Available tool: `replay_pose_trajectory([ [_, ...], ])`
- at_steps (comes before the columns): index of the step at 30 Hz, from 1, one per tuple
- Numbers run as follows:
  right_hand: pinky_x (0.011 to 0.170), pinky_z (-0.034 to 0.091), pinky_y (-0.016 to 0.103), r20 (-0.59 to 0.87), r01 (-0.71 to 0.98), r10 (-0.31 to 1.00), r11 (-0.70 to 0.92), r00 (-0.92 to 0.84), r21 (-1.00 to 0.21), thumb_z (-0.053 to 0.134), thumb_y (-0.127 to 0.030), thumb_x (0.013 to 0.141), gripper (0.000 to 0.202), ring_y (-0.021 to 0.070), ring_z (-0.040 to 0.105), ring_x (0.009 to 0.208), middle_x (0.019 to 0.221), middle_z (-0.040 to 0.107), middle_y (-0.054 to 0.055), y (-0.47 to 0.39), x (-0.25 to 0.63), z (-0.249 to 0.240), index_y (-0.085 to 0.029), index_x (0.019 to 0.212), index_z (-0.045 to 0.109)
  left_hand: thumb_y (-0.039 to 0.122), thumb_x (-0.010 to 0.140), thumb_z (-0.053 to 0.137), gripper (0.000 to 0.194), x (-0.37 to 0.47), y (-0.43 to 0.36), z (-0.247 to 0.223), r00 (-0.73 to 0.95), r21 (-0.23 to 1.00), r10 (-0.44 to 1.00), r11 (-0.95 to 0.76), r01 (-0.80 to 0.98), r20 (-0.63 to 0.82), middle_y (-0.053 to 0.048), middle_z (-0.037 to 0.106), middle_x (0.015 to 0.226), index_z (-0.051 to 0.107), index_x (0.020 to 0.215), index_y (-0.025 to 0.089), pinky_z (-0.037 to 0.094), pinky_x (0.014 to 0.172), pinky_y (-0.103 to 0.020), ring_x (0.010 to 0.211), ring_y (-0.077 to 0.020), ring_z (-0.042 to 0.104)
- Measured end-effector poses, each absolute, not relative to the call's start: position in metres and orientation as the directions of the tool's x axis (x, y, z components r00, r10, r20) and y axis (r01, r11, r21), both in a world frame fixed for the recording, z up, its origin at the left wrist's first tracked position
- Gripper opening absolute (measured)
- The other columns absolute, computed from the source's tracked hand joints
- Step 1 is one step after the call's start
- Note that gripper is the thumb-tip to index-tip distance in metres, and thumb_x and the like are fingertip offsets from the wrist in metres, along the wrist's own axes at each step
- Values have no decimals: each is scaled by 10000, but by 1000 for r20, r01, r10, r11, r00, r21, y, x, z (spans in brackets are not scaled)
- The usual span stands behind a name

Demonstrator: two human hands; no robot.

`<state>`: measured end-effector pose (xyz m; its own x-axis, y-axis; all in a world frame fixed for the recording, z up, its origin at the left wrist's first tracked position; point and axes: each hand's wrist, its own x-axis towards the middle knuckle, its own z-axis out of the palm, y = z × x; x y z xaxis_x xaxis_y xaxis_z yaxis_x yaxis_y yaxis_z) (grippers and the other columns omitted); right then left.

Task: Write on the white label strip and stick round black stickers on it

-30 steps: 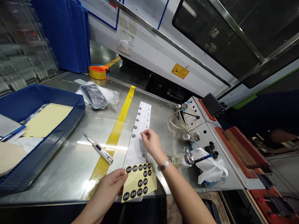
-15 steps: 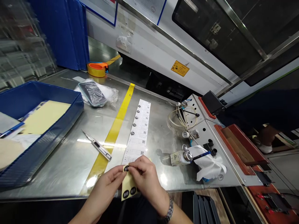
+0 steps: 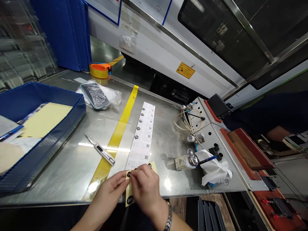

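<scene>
My left hand (image 3: 109, 190) is closed, gripping the left edge of a yellow sticker sheet (image 3: 129, 190) between thumb and fingers. Round black stickers with white characters are on the sheet; one black sticker (image 3: 129, 174) lies right at my fingertips. My right hand (image 3: 146, 187) is closed in a pinch at that sticker and covers much of the sheet. Just beyond my hands, a long strip of printed white labels (image 3: 141, 138) lies on the metal table, several of its labels bearing a round black sticker on the left.
Left on the table lie a utility knife (image 3: 99, 149), a blue bin (image 3: 51, 144) with papers, a plastic-wrapped dark device (image 3: 95, 94) and a tape roll (image 3: 99, 70). On the right stand a small dispenser bottle (image 3: 184, 163), a white cloth (image 3: 215, 170) and coiled tubing (image 3: 178, 123). Another person's arm (image 3: 279, 133) shows far right.
My right hand has shifted slightly left and turned over the sheet, covering a lower sticker that showed before. The sheet's upper right corner now shows. The other person's hand has moved at far right.
</scene>
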<state>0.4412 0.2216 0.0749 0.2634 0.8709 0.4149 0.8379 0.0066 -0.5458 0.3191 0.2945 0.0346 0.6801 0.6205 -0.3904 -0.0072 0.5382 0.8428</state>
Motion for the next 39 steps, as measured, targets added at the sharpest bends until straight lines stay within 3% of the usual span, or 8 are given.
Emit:
replay_pose_trajectory([
  [2,638,432,291,395,856,886,-5,244,-516,481,-117,926,177,187,570,730,796,620,68,219,438,78,-172,881,643,531,714,789,451,320,295,36,684,818,605,575,-21,-407,-51,776,963,680,995,196,521,882,-276,965,-226,696],
  [9,680,476,263,-43,561,921,-273,388,-782,533,-196,918,84,158,611,756,843,653,20,245,477,108,-205,861,594,455,681,817,410,326,291,48,660,728,560,685,-28,-500,-49,774,786,684,956,182,534,604,-280,703,-226,709],
  [13,713,470,263,-152,578,885,-408,439,-707,573,-200,911,85,159,614,813,907,673,28,288,511,100,-196,847,629,383,690,813,303,326,292,51,699,716,513,698,-2,-498,-47,781,802,685,884,190,547,642,-282,752,-238,725],
  [18,663,442,243,-233,598,885,-448,404,-664,635,-158,843,95,141,596,721,803,680,7,318,517,78,-191,756,652,344,708,805,257,323,296,49,766,727,449,686,35,-460,-37,781,794,652,855,198,548,664,-289,762,-239,725],
  [30,794,461,275,-138,723,902,-412,408,-555,680,-159,841,94,174,638,860,897,700,34,320,507,76,-189,752,686,363,677,823,260,325,294,52,749,727,480,687,3,-457,-36,774,755,673,817,203,538,639,-298,723,-247,721],
  [32,812,469,313,-117,740,897,-420,426,-525,727,-206,821,50,209,644,887,934,703,60,318,506,80,-184,855,698,382,684,816,261,325,293,53,731,729,504,684,-13,-460,-31,772,750,676,819,208,533,621,-294,714,-246,720],
  [36,970,419,455,79,846,878,-427,473,-319,815,-455,745,654,333,566,1148,1221,636,172,311,508,83,-152,1274,579,368,670,832,265,325,295,53,744,732,486,682,6,-459,-34,774,769,675,811,209,539,647,-298,732,-248,719],
  [39,1105,297,521,168,881,872,-425,461,-209,740,-624,760,849,381,388,1372,1476,455,222,304,510,73,-138,1405,479,360,689,825,245,325,296,52,755,740,476,672,18,-450,-29,769,760,675,812,211,535,656,-289,734,-239,716],
])
